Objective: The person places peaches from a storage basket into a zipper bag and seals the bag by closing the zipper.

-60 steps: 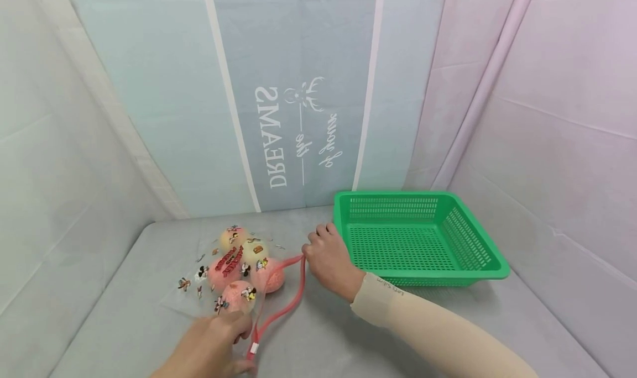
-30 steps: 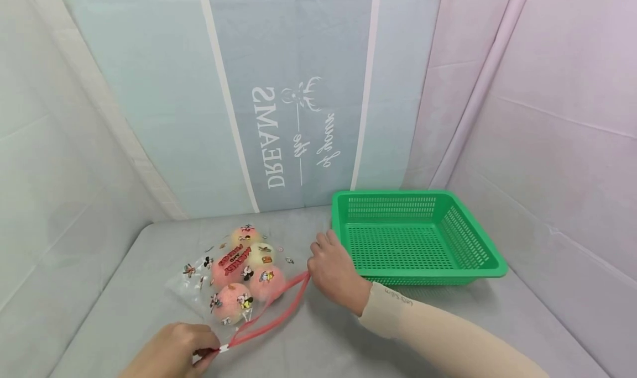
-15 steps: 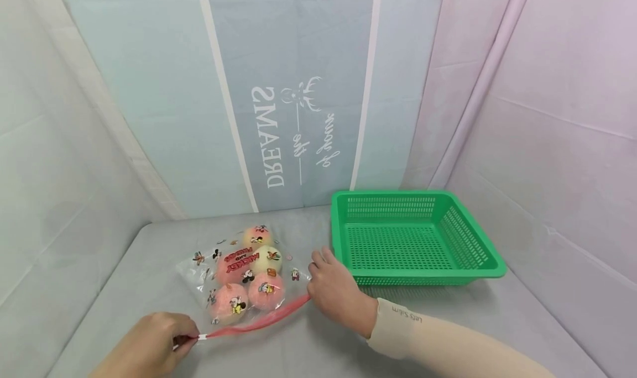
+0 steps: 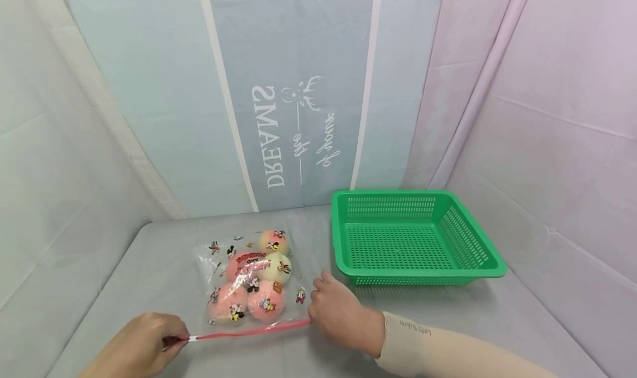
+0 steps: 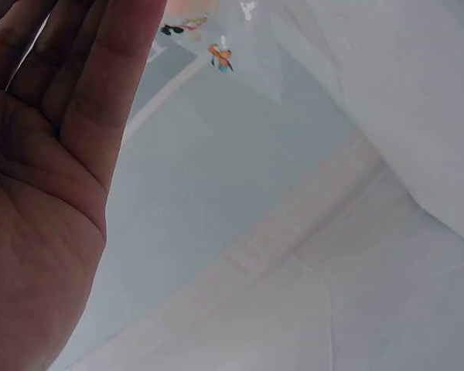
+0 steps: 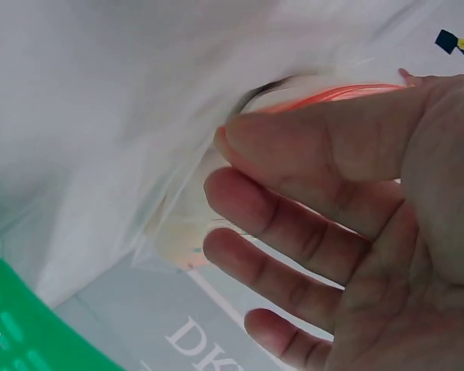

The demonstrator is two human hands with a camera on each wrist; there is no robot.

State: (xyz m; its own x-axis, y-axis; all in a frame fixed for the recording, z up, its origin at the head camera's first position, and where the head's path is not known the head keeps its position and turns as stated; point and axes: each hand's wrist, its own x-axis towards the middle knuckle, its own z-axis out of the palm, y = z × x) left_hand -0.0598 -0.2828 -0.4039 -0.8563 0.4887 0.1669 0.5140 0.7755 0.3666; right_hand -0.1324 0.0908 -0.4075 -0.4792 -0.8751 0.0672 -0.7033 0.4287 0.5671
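A clear zip bag (image 4: 205, 273) with cartoon prints lies flat on the grey cloth. Inside it are several round balls (image 4: 266, 300), pink and pale yellow. Along the bag's near edge runs a red zip strip (image 4: 249, 330), stretched nearly straight between the hands. At its left end my left hand (image 4: 141, 339) pinches the strip by the white slider (image 4: 193, 338). My right hand (image 4: 343, 314) pinches the right end between thumb and index finger, its other fingers loosely bent in the right wrist view. The left fingertips are out of frame in the left wrist view.
A green plastic basket (image 4: 343, 267) with perforated sides stands to the right, just beyond my right hand. Pale cloth walls (image 4: 557, 146) enclose the grey surface (image 4: 124, 278) at the back and both sides.
The red strip has gone from a spread loop to a nearly straight line. My left hand has moved left with the slider, my right hand nearer the front, and the bag has turned.
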